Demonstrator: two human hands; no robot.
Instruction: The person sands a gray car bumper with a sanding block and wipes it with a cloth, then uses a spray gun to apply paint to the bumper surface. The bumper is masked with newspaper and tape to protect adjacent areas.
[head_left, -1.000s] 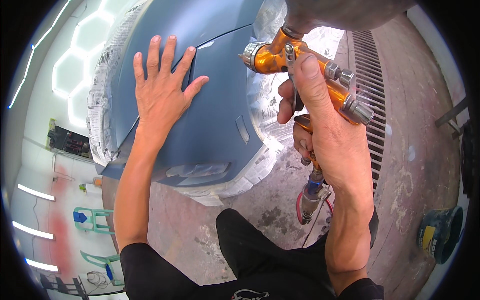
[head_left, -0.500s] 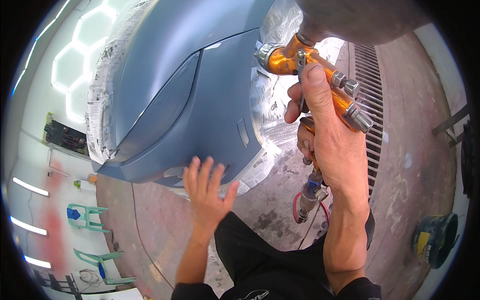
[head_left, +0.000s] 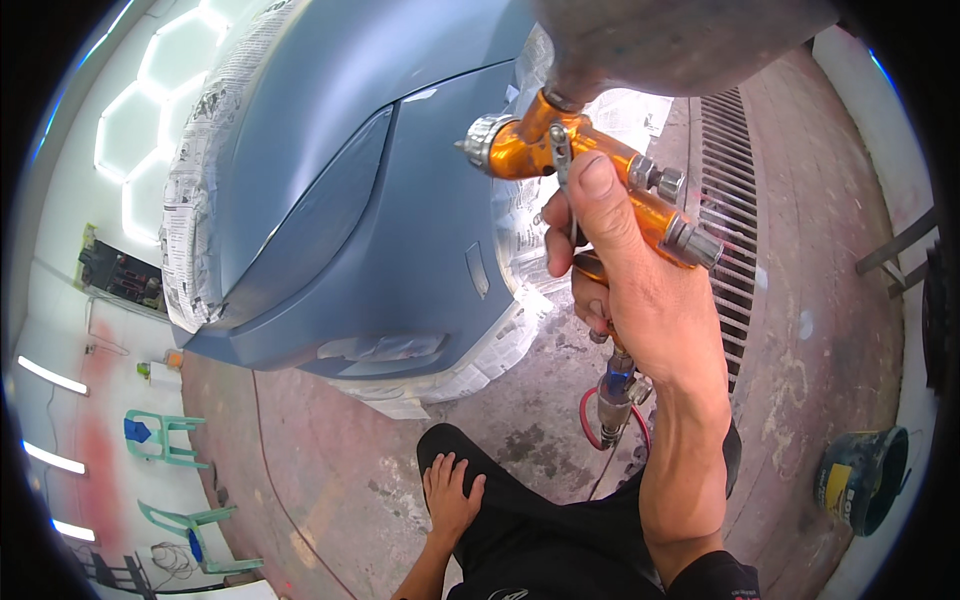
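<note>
My right hand [head_left: 640, 270] is wrapped round an orange spray gun [head_left: 520, 147] with a silver nozzle pointing left. A grey cup [head_left: 680, 45] sits on top of the gun, and a fitting with a red hose [head_left: 585, 410] hangs below the handle. Fingers are at the trigger. My left hand [head_left: 452, 492] rests flat on my black-trousered knee, fingers out, holding nothing. In front stands a car's front corner with a matte blue-grey bumper [head_left: 425, 230]; the nozzle is apart from it. Masking newspaper [head_left: 190, 230] edges the panels.
A floor grate [head_left: 728, 200] runs along the right. A dark bucket [head_left: 862, 480] stands at the lower right near the wall. Green plastic chairs [head_left: 165, 437] line the left wall, beneath hexagonal lights [head_left: 140, 130]. A thin hose [head_left: 268, 450] crosses the floor.
My left hand has dropped from beside the bumper's lower edge to my knee. The spray gun in my right hand has shifted left and slightly down, nearer the bumper.
</note>
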